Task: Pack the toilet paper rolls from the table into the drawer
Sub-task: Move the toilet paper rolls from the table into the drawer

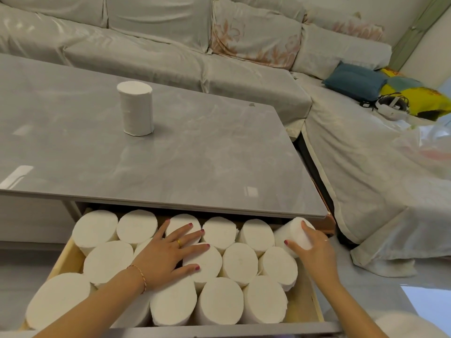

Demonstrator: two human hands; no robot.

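One white toilet paper roll (136,108) stands upright on the grey table (195,154). Below the table's front edge the wooden drawer (302,306) is pulled out and packed with several upright white rolls (241,261). My left hand (166,252) lies flat with spread fingers on the tops of the rolls in the drawer's middle. My right hand (314,247) grips a tilted roll (296,234) at the drawer's back right corner, fingers and thumb curled round it.
A covered sofa (219,57) wraps behind and to the right of the table. A blue cushion (356,80), a yellow cushion (419,98) and a headset (390,106) lie on its right part. Pale floor shows at the right.
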